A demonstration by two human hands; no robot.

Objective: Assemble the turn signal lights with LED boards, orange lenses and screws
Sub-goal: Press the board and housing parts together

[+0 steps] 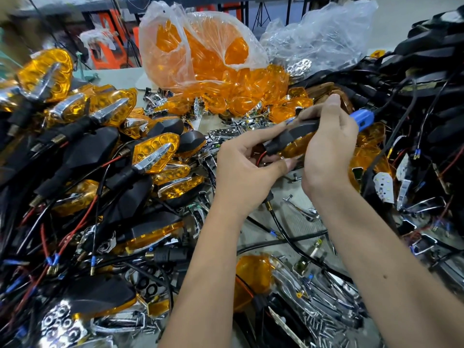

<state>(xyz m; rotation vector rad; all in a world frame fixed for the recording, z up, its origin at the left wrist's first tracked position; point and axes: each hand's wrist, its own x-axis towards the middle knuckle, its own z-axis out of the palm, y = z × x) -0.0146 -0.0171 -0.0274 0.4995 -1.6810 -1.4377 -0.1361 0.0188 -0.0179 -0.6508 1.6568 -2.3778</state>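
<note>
Both hands meet over the middle of the bench on one turn signal light (295, 136), a black housing with an orange lens underneath and red and black wires trailing below. My left hand (244, 169) holds its stem end from below. My right hand (329, 146) grips a blue-handled screwdriver (362, 119), whose tip is hidden behind the fingers at the housing's back. A clear bag of loose orange lenses (200, 54) stands behind. White LED boards (383, 185) lie at the right. Small screws (324, 322) are scattered near the front edge.
Finished lights (153, 151) with chrome trim and wires are piled high on the left. Black housings with wire looms (426, 71) are heaped on the right. Chrome reflectors (62, 325) lie at the front left, and a crumpled clear bag (321, 33) sits at the back right.
</note>
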